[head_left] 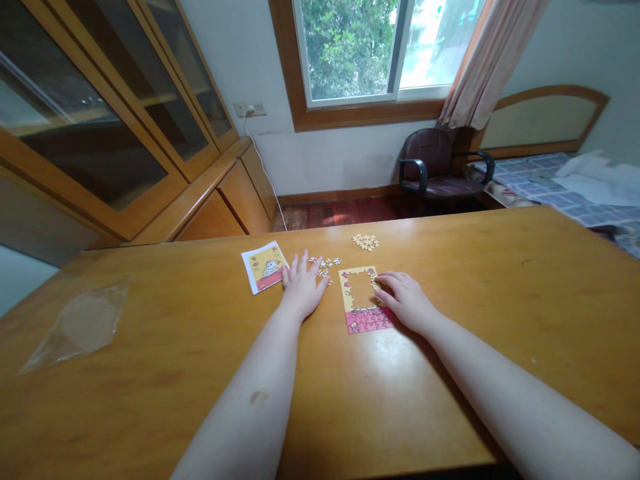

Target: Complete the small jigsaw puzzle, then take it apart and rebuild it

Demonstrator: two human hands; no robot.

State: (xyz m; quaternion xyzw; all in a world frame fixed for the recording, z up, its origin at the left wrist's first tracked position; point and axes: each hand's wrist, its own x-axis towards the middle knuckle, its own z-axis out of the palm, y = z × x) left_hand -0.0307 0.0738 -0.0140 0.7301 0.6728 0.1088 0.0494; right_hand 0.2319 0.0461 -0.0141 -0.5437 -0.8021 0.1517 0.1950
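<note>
My left hand [301, 288] lies with fingers spread on the table, between a printed picture card [257, 267] and a small group of loose jigsaw pieces [327, 263]. Its fingertips reach the card's right edge and the nearest pieces. A partly assembled jigsaw puzzle [370, 321] has a pink lower part, a yellow border and a gap in the middle. Over its right edge rests my right hand [406, 300], fingers stretched and apart, covering part of the border. Whether a piece lies under its fingertips is hard to make out. Behind the puzzle sits a pile of pale, face-down pieces [366, 242].
A clear plastic bag [85, 320] lies on the left of the wooden table [225, 393]. Beyond the table stand a glass-door cabinet [145, 100] on the left, a dark armchair [435, 163] and a bed [540, 173] on the right. A white cable [263, 160] hangs from a socket.
</note>
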